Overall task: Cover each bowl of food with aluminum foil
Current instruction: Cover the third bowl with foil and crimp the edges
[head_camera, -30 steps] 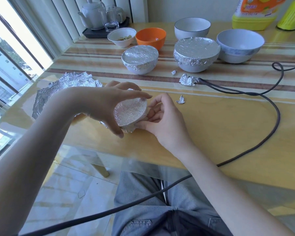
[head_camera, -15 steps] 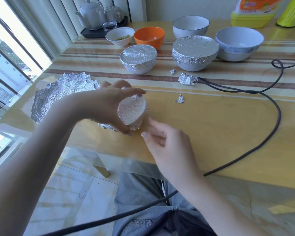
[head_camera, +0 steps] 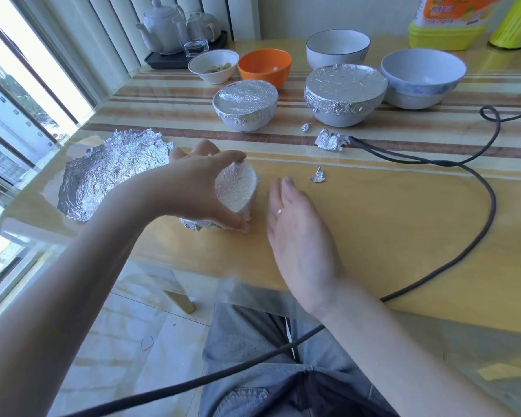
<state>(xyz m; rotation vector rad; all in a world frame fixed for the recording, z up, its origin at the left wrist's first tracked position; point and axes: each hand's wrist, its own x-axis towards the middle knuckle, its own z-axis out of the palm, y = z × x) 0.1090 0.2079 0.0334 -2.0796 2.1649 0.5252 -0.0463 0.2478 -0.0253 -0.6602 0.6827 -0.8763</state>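
Left hand (head_camera: 193,188) grips a foil-wrapped bowl (head_camera: 236,191) tilted near the tabletop's (head_camera: 388,236) front edge, right hand (head_camera: 295,233) open beside it; bottle (head_camera: 445,19) label unreadable.

arms: bare, no sleeves | legs: grey-blue jeans (head_camera: 253,371); dark garment at waist

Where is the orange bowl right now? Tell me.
In the head view the orange bowl stands uncovered at the table's far side, left of centre, between the small white bowl with food and the blue-rimmed white bowl, behind the smaller foil-covered bowl.
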